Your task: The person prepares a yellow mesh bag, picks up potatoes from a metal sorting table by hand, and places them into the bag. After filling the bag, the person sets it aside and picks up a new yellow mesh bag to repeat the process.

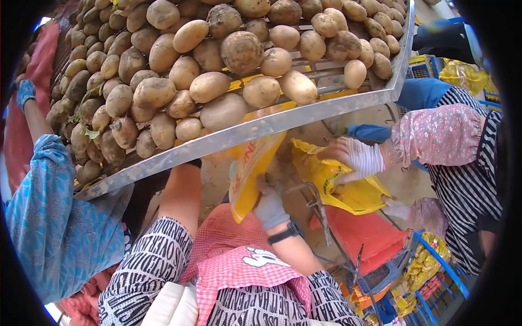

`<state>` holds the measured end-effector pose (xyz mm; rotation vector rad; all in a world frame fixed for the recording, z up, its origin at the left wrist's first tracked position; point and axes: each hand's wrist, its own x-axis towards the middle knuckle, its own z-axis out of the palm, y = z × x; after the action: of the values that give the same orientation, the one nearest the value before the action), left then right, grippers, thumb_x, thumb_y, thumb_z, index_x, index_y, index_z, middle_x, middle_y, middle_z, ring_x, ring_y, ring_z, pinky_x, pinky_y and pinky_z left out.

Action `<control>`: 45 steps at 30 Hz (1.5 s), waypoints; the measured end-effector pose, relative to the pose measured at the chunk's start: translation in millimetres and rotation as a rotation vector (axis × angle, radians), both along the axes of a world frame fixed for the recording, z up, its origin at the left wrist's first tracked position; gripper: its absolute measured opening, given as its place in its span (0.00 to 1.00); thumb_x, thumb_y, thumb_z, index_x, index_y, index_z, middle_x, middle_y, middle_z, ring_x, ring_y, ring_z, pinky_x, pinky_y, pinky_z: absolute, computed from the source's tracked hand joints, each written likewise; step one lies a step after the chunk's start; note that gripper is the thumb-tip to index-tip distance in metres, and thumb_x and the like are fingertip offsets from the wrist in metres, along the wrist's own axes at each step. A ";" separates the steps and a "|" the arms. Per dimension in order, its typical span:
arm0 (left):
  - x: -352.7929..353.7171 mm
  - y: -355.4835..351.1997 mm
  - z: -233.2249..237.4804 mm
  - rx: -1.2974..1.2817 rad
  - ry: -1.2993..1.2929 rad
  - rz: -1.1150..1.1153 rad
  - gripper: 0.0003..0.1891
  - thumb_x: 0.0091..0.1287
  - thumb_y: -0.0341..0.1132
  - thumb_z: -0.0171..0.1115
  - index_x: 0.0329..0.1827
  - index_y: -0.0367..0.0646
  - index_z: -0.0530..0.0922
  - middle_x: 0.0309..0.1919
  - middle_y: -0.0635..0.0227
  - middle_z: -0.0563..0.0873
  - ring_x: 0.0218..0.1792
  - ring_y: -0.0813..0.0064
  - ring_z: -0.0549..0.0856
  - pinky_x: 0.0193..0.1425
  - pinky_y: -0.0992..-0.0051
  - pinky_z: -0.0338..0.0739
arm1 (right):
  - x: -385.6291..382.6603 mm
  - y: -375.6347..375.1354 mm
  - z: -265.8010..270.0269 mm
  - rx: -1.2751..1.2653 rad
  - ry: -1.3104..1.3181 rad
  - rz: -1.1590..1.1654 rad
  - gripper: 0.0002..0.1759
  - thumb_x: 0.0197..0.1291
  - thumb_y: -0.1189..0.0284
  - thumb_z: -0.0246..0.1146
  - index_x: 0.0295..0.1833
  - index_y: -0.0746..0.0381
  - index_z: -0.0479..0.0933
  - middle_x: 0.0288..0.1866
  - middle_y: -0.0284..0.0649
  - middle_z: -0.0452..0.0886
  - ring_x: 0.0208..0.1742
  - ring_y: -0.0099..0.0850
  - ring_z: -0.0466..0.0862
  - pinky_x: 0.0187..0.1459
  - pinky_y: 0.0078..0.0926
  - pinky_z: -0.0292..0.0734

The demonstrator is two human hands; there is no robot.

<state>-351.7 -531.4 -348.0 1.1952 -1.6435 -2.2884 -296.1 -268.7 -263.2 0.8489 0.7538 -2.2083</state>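
My right hand, in a grey glove with a dark watch at the wrist, grips a yellow bag with red print. The bag hangs below the metal rim of a sorting table. My left forearm reaches up under that rim, where a dark band shows at the wrist. The rim hides my left hand and its fingers. Many potatoes, some caked with soil, lie on the slatted table top above both arms.
At right, a co-worker's striped-gloved hands hold a yellow mesh bag beside a metal hook. Below are red cloth and blue racks. Another person's blue-gloved hand is at far left.
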 end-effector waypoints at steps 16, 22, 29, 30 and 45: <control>59.7 45.0 1.8 0.330 0.196 -0.066 0.16 0.78 0.36 0.52 0.64 0.41 0.76 0.52 0.59 0.86 0.50 0.73 0.87 0.53 0.69 0.82 | 55.6 167.9 177.0 0.019 0.445 0.159 0.26 0.49 0.81 0.64 0.58 0.71 0.78 0.55 0.44 0.85 0.56 0.39 0.84 0.60 0.38 0.79; 54.8 140.2 91.0 0.927 0.235 -0.209 0.14 0.77 0.36 0.55 0.60 0.40 0.77 0.51 0.61 0.87 0.49 0.73 0.86 0.55 0.70 0.81 | 118.8 280.6 184.6 0.891 0.506 -0.128 0.28 0.48 0.76 0.64 0.59 0.71 0.77 0.59 0.45 0.83 0.58 0.43 0.83 0.61 0.42 0.79; 48.5 176.8 152.9 1.086 0.267 -0.251 0.13 0.76 0.36 0.58 0.56 0.39 0.78 0.49 0.64 0.87 0.49 0.73 0.85 0.57 0.71 0.80 | 149.9 346.3 207.6 0.369 0.464 -0.561 0.32 0.48 0.70 0.59 0.62 0.68 0.74 0.62 0.47 0.80 0.58 0.46 0.82 0.62 0.48 0.78; 47.6 178.7 161.5 1.083 0.274 -0.272 0.13 0.76 0.36 0.58 0.56 0.39 0.78 0.49 0.64 0.87 0.49 0.73 0.85 0.57 0.71 0.80 | 147.6 353.5 207.0 0.498 0.530 -0.553 0.32 0.49 0.74 0.56 0.65 0.66 0.72 0.58 0.46 0.81 0.57 0.44 0.82 0.61 0.46 0.78; -0.1 353.0 289.8 0.857 0.210 -0.582 0.14 0.73 0.33 0.63 0.57 0.35 0.80 0.48 0.60 0.89 0.45 0.67 0.89 0.51 0.66 0.86 | 50.8 405.2 198.2 1.970 0.841 -0.412 0.28 0.60 0.76 0.68 0.64 0.67 0.68 0.55 0.42 0.75 0.54 0.32 0.77 0.58 0.30 0.75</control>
<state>-351.8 -178.4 -58.2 0.5011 -1.0110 -3.5294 -245.3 136.5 -65.0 0.6943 3.5498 -1.3306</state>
